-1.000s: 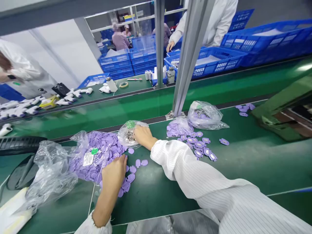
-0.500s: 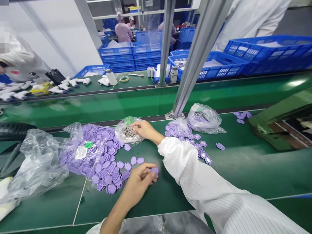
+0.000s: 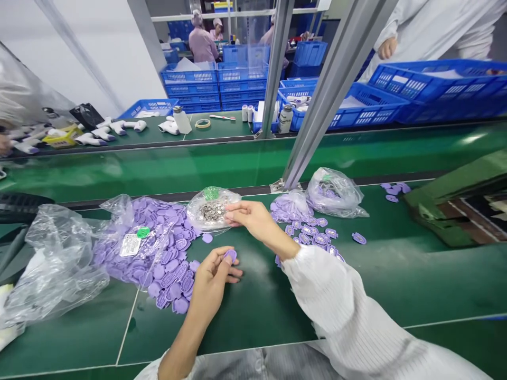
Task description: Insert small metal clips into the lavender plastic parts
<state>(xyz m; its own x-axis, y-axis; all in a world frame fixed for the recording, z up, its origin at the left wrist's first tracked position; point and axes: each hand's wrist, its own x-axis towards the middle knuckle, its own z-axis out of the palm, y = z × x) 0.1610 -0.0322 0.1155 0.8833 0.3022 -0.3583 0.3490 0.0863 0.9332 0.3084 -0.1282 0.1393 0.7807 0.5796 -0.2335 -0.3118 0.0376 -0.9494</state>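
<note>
My left hand [image 3: 212,282] pinches a small purple plastic piece [image 3: 230,255] between thumb and fingers, just above the green table. My right hand [image 3: 253,219] is at the right edge of a clear bag of small metal parts [image 3: 214,212], its thumb and fingertips pressed together; anything between them is too small to make out. Left of my left hand spreads a big heap of purple plastic pieces [image 3: 174,269], partly under a clear bag with a white label [image 3: 130,245]. Beyond my right wrist lie several purple pieces with metal inserts [image 3: 317,238].
A knotted clear bag [image 3: 335,192] stands at the back right, near a green machine [image 3: 455,206]. One purple piece [image 3: 359,238] lies apart. A metal post [image 3: 317,100] rises behind the table. Blue crates [image 3: 364,105] and a co-worker's hand [image 3: 387,47] are across the barrier.
My right hand has drawn back to the right from the metal parts. My left hand, still holding the purple piece, has moved up and left. A co-worker's hand has come into view.
</note>
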